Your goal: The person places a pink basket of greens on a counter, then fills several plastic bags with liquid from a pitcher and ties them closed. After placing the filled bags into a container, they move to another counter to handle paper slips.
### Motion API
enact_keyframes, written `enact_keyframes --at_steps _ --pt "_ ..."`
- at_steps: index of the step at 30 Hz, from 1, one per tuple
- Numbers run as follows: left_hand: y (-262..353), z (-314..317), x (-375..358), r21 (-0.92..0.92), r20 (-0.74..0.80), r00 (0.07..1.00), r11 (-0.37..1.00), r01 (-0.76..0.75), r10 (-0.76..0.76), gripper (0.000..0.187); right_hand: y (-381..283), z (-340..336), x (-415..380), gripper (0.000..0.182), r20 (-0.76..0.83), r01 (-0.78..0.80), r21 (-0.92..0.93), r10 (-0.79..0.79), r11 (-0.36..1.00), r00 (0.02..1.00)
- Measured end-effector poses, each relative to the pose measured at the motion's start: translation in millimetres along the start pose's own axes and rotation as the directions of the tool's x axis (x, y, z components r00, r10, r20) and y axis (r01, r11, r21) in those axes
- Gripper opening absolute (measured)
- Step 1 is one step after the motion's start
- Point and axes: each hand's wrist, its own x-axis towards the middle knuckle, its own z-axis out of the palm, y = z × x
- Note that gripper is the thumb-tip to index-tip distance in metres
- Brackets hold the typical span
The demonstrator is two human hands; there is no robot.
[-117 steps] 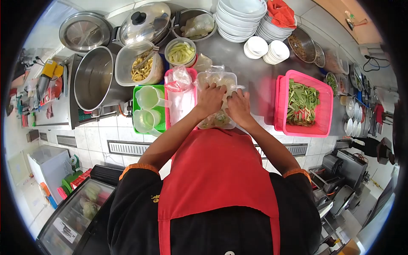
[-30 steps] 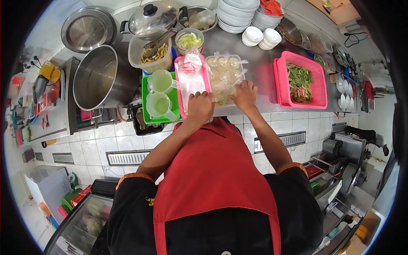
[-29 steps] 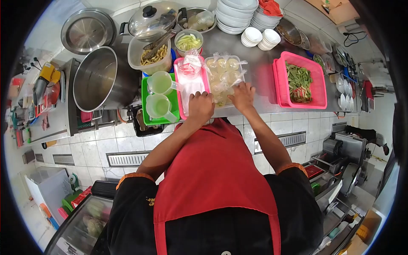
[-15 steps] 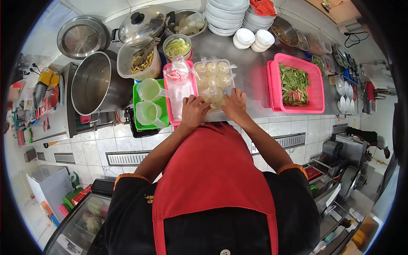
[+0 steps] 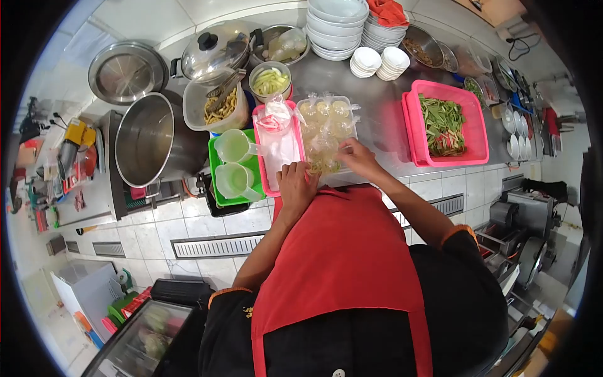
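A clear tray (image 5: 358, 129) holds several small knotted plastic bags (image 5: 323, 116) with pale contents. My left hand (image 5: 297, 183) rests at the tray's near left corner, fingers bent beside a bag; whether it grips the bag is hidden. My right hand (image 5: 358, 157) is over the tray's right side, thumb and fingers pinched near a bag's top; what is between them is too small to make out. Left of the tray is a pink tray (image 5: 276, 151) with white plastic and a bundle of clear bags. Beyond it, a green tray (image 5: 217, 182) holds two pale green jugs (image 5: 233, 181).
A pink basket (image 5: 480, 125) of cut greens stands at the right. Behind are stacked white bowls (image 5: 336, 28), a tub of sliced vegetables (image 5: 270, 80) and a tub with tongs (image 5: 217, 110). A large steel pot (image 5: 146, 139) is at the left.
The view has shifted, so the counter items appear slightly further right. My right hand has lifted a little off the tray's edge, and my left hand has moved nearer the tray's front edge.
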Motion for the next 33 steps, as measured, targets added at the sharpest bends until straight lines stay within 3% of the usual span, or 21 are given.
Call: enact_keyframes --at_steps 2,3,5,6,8,12,13,14,15,17,19,21,22,24,26,27,29,30,33 --pt "-1 5 -4 -0.005 -0.006 1.0 1.0 0.022 -0.022 0.033 28 8 0 0.031 -0.153 0.199 0.493 -0.141 0.847 0.978" --pt "-2 7 -4 -0.004 -0.011 1.0 1.0 0.025 -0.025 0.03 38 7 1 0.031 -0.141 0.196 0.492 -0.144 0.849 0.979" --pt "-7 8 -8 -0.053 -0.03 1.0 0.999 -0.009 0.007 0.028 52 5 2 0.03 -0.47 0.343 0.417 -0.123 0.842 0.874" --pt "-9 6 -9 -0.104 -0.052 0.997 0.993 -0.057 0.052 0.025 61 8 9 0.03 -0.466 0.341 0.419 -0.123 0.841 0.876" --pt "-12 1 -12 -0.119 -0.031 0.997 0.991 -0.067 0.064 0.022 75 15 26 0.028 -0.632 0.375 0.281 -0.124 0.883 0.765" --pt "-5 -16 -18 -0.081 0.073 0.996 0.996 -0.044 0.05 0.014 80 24 17 0.033 -0.491 0.268 0.247 -0.118 0.931 0.863" --pt "-5 -21 -19 -0.076 0.072 0.996 0.996 -0.042 0.048 0.014 70 19 3 0.034 -0.585 0.298 0.033 -0.223 0.954 0.779" --pt "-4 -26 -21 -0.077 0.175 0.983 0.996 -0.039 0.052 0.015 54 12 -9 0.036 -0.647 0.296 -0.184 -0.342 0.937 0.682" --pt "-4 -32 -23 -0.079 0.28 0.958 0.996 -0.036 0.057 0.015 41 7 -19 0.036 -0.647 0.298 -0.18 -0.341 0.938 0.682" --pt "1 -52 -22 -0.104 0.35 0.934 0.994 -0.039 0.073 0.018 24 5 -36 0.039 -0.445 0.177 -0.409 -0.365 0.895 0.818" --pt "1 -72 -26 -0.138 0.418 0.903 0.989 -0.044 0.099 0.021 20 13 -29 0.037 -0.417 0.083 -0.425 -0.277 0.901 0.866" --pt "-8 -94 -36 -0.46 0.616 0.787 0.831 0.312 0.045 0.026 6 16 -28 0.036 -0.382 0.002 -0.452 -0.196 0.892 0.903" --pt "-14 -109 -40 -0.462 0.614 0.788 0.83 0.311 0.047 0.026 -7 14 -31 0.035 -0.377 -0.008 -0.513 -0.217 0.858 0.9" --pt "-25 -139 -49 -0.432 0.589 0.807 0.832 0.35 -0.034 0.029 -24 22 -25 0.033 -0.37 -0.02 -0.579 -0.24 0.815 0.898" --pt "-36 -167 -56 -0.297 0.574 0.778 0.821 0.488 -0.255 0.032 -32 38 0 0.035 -0.189 -0.175 -0.702 0.055 0.691 0.98" --pt "-53 -171 -63 -0.26 0.512 0.813 0.851 0.456 -0.279 0.032 -44 35 5 0.035 -0.191 -0.178 -0.705 0.058 0.687 0.98" --pt "-81 -184 -73 -0.169 0.451 0.832 0.884 0.436 -0.324 0.032 -67 29 16 0.04 0.038 -0.059 -0.737 0.129 0.673 0.991" --pt "-94 -192 -78 -0.125 0.422 0.845 0.903 0.412 -0.327 0.033 -69 28 21 0.04 0.046 -0.05 -0.744 0.125 0.667 0.991" --pt "-122 -214 -97 -0.004 0.291 0.862 0.9 0.436 -0.416 0.032 -64 11 24 0.054 0.025 -0.139 -0.566 0.186 0.813 0.982"
